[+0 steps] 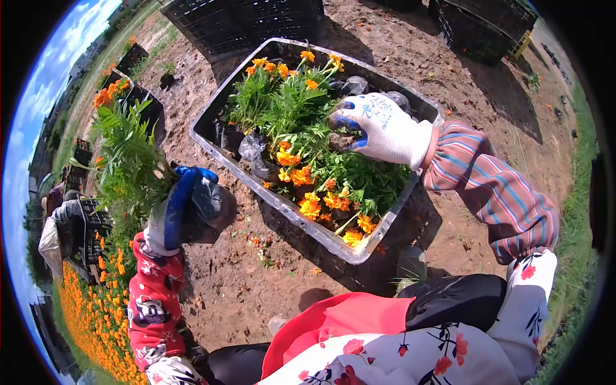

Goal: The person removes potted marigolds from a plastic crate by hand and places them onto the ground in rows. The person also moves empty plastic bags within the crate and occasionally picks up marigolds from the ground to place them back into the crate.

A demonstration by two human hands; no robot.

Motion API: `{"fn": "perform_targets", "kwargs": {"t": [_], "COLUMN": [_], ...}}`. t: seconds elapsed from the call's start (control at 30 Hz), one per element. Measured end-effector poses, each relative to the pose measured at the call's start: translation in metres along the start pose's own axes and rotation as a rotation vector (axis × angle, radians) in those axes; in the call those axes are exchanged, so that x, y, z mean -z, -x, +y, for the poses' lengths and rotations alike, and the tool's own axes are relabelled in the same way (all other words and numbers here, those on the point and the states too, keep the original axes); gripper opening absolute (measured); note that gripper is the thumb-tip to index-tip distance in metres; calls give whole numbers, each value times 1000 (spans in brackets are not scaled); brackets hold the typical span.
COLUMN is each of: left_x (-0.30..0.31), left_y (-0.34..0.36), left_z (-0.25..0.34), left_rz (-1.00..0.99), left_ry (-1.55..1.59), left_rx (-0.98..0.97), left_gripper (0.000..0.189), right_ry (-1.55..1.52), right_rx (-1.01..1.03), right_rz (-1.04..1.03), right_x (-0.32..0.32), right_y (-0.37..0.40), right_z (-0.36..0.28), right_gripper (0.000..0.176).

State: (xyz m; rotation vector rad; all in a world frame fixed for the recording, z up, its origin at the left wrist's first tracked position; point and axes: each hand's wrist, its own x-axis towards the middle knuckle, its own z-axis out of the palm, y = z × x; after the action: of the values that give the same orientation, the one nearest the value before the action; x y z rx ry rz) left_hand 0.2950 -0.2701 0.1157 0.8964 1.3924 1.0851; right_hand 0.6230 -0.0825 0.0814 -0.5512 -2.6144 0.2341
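Note:
My left hand (178, 204), in a blue-coated glove, is closed around the dark plastic-wrapped root ball (208, 197) of a marigold plant (128, 151). Its leafy stems and orange blooms point up and left, outside the tray. My right hand (382, 125) wears a white glove with a blue palm and reaches over the grey-rimmed black tray (282, 204). Its fingers are curled among the green leaves; what lies between them is hard to make out. Marigolds (295, 170) in black plastic bags (253, 151) lie packed in the tray, blooms at both long sides.
Black crates (247, 25) stand behind the tray, with another crate (484, 29) at far right. At left, a person (61, 221) bends near a crate (96, 224), beside a bed of orange marigolds (96, 321). Bare soil with fallen petals surrounds the tray.

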Motion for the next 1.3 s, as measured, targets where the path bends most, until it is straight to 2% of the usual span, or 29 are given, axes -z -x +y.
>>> {"fn": "perform_targets", "kwargs": {"t": [0.03,0.07,0.1,0.13,0.2,0.23,0.27,0.3,0.33,0.37,0.4,0.47,0.5,0.6,0.7,0.73,0.8,0.83,0.87,0.9,0.97,1.03,1.07,1.1,1.13,1.2,1.23,1.27,1.3], "left_x": [-20,-40,-60,-86,-89,-95,-103,-107,-101,-88,-74,-66,-62,-43,-59,-70,-86,-93,-95,-96,-89,-71,-96,-102,-108,-104,-100,-105,-94], "left_y": [-13,-25,-37,-47,-85,-90,-92,-96,-104,-113,-119,-114,-110,-117,-112,-113,-124,-133,-142,-152,-169,-199,-178,-168,-158,-153,-142,-119,-105], "left_z": [19,28,36,42,38,40,43,45,42,36,32,32,27,17,25,34,33,26,15,-3,-44,-70,-36,-23,-9,0,8,27,22], "left_rz": [-91,-218,-340,-191,-652,-652,-494,-332,-331,-443,-550,-591,-484,-482,-362,-494,-623,-743,-793,-772,-688,-701,-719,-705,-680,-377,-342,-320,-219], "left_ry": [-90,29,141,-25,67,73,-104,-281,-281,-58,167,125,104,155,113,-2,-107,49,30,-22,-15,199,-354,-628,-903,-1289,-1279,-1238,-1385], "left_rx": [-19,33,99,-46,45,42,-19,-77,-73,-13,48,-8,3,109,142,69,-11,121,165,188,238,321,122,15,-85,20,-105,-129,-457], "left_gripper": [36,35,34,33,34,34,35,35,35,35,35,35,35,33,33,33,34,28,28,29,36,40,43,44,46,54,62,60,61], "right_ry": [-47,-92,-235,-405,-274,-272,-168,-67,31,69,83,155,143,140,-14,-123,-115,-128,-140,-220,-87,-63,-77,-89,-47,-117,-119,-120,-70], "right_rx": [-29,-61,-213,-458,-300,-230,-161,-22,114,139,118,57,48,-5,18,7,67,19,-28,-187,-142,-137,-157,-173,-31,-4,38,77,88], "right_rz": [35,68,-78,-249,-158,-86,-207,-139,-69,-102,-176,-319,-323,-422,-311,-266,-246,-301,-353,-393,-380,-415,-421,-428,-381,-440,-325,-213,-172], "right_x": [-1,-2,2,21,12,8,3,-6,-19,-30,-39,-55,-60,-65,-58,-55,-55,-56,-56,-66,-75,-82,-73,-68,-66,-44,-35,-27,-13], "right_y": [2,5,4,1,12,16,12,10,10,5,0,-13,-19,-28,-13,-8,8,9,8,0,0,-2,-3,-3,2,5,13,21,25], "right_z": [2,5,9,-5,5,4,5,5,5,2,0,-8,-9,-15,-15,-13,-11,-10,-8,-9,-5,-3,-6,-6,-2,-6,-5,-6,-13], "right_gripper": [30,32,34,34,33,31,24,21,18,13,15,18,18,18,21,22,26,26,26,24,21,20,20,19,21,24,25,28,29]}}
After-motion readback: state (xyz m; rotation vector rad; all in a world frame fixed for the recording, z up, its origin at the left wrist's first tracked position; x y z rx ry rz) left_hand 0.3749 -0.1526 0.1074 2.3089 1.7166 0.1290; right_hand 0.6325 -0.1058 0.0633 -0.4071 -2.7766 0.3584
